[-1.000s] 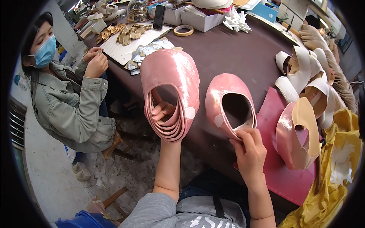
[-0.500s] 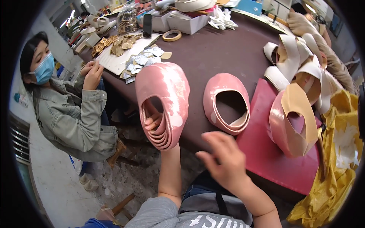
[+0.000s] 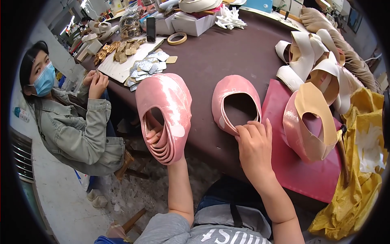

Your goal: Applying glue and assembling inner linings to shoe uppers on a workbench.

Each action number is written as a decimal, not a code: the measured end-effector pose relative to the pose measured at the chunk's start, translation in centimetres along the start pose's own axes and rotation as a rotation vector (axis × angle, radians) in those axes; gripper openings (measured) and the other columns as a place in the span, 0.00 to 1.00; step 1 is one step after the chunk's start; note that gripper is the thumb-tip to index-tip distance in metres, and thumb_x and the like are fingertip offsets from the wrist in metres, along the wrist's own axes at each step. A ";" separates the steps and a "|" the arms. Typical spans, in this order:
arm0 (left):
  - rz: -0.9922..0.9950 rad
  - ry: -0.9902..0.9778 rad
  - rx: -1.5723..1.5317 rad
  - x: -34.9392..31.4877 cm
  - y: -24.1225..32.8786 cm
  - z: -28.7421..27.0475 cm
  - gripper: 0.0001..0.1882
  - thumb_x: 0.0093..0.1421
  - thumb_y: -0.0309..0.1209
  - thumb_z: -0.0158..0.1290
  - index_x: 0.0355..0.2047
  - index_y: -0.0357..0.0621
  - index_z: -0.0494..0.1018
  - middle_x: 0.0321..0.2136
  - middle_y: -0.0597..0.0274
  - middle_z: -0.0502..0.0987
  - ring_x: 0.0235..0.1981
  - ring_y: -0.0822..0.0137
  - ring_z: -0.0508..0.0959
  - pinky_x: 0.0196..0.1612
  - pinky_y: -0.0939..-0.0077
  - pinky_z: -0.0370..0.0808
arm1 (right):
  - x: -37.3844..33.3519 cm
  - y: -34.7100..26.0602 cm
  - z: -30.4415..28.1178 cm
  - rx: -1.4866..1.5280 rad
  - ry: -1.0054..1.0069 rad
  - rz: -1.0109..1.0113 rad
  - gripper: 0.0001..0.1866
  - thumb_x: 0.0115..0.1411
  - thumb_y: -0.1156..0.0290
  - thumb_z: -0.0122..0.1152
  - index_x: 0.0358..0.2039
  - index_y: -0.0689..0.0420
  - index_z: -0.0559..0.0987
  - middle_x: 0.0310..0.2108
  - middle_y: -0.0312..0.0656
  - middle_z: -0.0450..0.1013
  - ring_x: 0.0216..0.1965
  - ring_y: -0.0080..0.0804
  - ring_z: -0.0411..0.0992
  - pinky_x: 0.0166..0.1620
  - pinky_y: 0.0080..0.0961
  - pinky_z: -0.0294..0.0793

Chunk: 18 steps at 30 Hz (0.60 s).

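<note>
A light rim pinch should best spare the glossy pink shoe upper (image 3: 231,86) on the brown surface (image 3: 203,53).
The right hand (image 3: 256,148), knuckles up, has a narrow grip on its near rim; the left hand (image 3: 153,136), fingers inside the opening, holds the nested pink uppers (image 3: 170,99) aloft, best held steady.

An upright phone (image 3: 151,30), seemingly propped, stands near a tape roll (image 3: 178,42).

White lettering (image 3: 235,238), inverted and cut off by the lower edge, on the grey shirt (image 3: 170,228) below the hands (image 3: 255,150).
</note>
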<state>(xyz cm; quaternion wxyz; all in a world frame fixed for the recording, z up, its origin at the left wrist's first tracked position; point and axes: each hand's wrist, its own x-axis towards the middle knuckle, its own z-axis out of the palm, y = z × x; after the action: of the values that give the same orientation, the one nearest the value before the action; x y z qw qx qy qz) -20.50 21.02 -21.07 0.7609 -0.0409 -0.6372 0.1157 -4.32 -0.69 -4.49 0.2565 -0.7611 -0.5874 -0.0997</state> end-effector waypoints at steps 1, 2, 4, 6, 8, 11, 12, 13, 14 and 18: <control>-0.003 -0.003 0.008 0.2 -0.3 0.1 0.20 0.68 0.36 0.39 0.52 0.40 0.73 0.47 0.52 0.78 0.43 0.62 0.78 0.52 0.60 0.75 | 0.0 -0.1 -0.2 0.004 0.003 -0.008 0.15 0.49 0.80 0.64 0.39 0.59 0.78 0.38 0.39 0.76 0.43 0.39 0.71 0.57 0.40 0.66; 0.026 0.000 0.000 0.3 -0.6 0.2 0.20 0.68 0.36 0.39 0.52 0.39 0.73 0.46 0.52 0.78 0.43 0.62 0.78 0.52 0.60 0.75 | -0.2 -0.3 -0.6 0.085 0.051 -0.006 0.14 0.49 0.80 0.64 0.38 0.59 0.78 0.37 0.39 0.76 0.42 0.39 0.71 0.57 0.41 0.66; 0.085 0.007 -0.017 0.5 -1.3 0.4 0.19 0.68 0.36 0.40 0.51 0.39 0.73 0.44 0.52 0.79 0.43 0.62 0.78 0.52 0.62 0.75 | -0.7 -0.8 -1.4 0.250 0.143 0.001 0.11 0.49 0.81 0.64 0.36 0.59 0.78 0.35 0.39 0.76 0.40 0.39 0.72 0.58 0.42 0.66; 0.117 0.012 -0.015 1.0 -2.1 0.9 0.19 0.68 0.36 0.40 0.51 0.39 0.73 0.44 0.52 0.79 0.43 0.62 0.77 0.52 0.62 0.75 | -1.2 -1.0 -1.5 0.340 0.183 0.000 0.10 0.49 0.81 0.64 0.34 0.60 0.78 0.34 0.39 0.76 0.40 0.40 0.72 0.58 0.42 0.66; 0.189 0.225 0.213 1.5 -3.2 1.3 0.21 0.68 0.38 0.40 0.52 0.40 0.72 0.45 0.53 0.78 0.43 0.62 0.77 0.52 0.63 0.75 | -1.7 -0.9 -1.5 0.408 0.197 -0.033 0.10 0.50 0.80 0.65 0.35 0.59 0.78 0.34 0.38 0.75 0.39 0.37 0.72 0.58 0.43 0.65; 0.297 0.540 0.546 1.8 -5.7 1.5 0.23 0.68 0.42 0.40 0.54 0.40 0.70 0.46 0.54 0.78 0.44 0.62 0.77 0.52 0.64 0.74 | -2.5 -0.9 -1.8 0.473 0.210 -0.071 0.11 0.50 0.79 0.65 0.36 0.58 0.79 0.34 0.37 0.75 0.38 0.35 0.72 0.58 0.44 0.65; 0.331 0.642 0.657 2.3 -6.1 1.7 0.23 0.68 0.43 0.40 0.55 0.41 0.70 0.46 0.54 0.77 0.45 0.62 0.77 0.52 0.65 0.74 | -2.7 -1.0 -2.0 0.497 0.212 -0.098 0.11 0.50 0.79 0.66 0.35 0.58 0.78 0.34 0.37 0.75 0.38 0.36 0.72 0.58 0.44 0.65; 0.370 0.743 0.771 2.8 -6.5 1.7 0.24 0.68 0.44 0.40 0.55 0.41 0.69 0.46 0.54 0.77 0.45 0.62 0.77 0.52 0.65 0.74 | -3.0 -1.2 -2.2 0.523 0.210 -0.130 0.10 0.49 0.80 0.66 0.34 0.59 0.78 0.33 0.37 0.76 0.38 0.36 0.72 0.58 0.44 0.66; 0.411 0.843 0.886 3.2 -7.1 1.7 0.25 0.68 0.45 0.40 0.56 0.41 0.69 0.47 0.54 0.77 0.46 0.63 0.76 0.52 0.65 0.74 | -3.3 -1.4 -2.3 0.550 0.207 -0.163 0.10 0.49 0.80 0.66 0.34 0.59 0.78 0.33 0.38 0.76 0.38 0.37 0.73 0.57 0.43 0.67; 0.593 1.239 1.312 3.4 -11.7 2.1 0.28 0.68 0.50 0.40 0.58 0.42 0.66 0.48 0.55 0.76 0.47 0.63 0.76 0.51 0.67 0.73 | -4.5 -1.9 -1.4 0.649 0.159 -0.224 0.10 0.49 0.80 0.66 0.33 0.60 0.78 0.33 0.38 0.76 0.38 0.37 0.73 0.57 0.41 0.67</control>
<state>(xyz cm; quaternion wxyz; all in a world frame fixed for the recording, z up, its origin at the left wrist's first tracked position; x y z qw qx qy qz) -20.58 10.24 -14.91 0.7744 0.1805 0.1082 0.5967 -7.22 -4.82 -4.82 0.5173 -0.5608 -0.6464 0.0058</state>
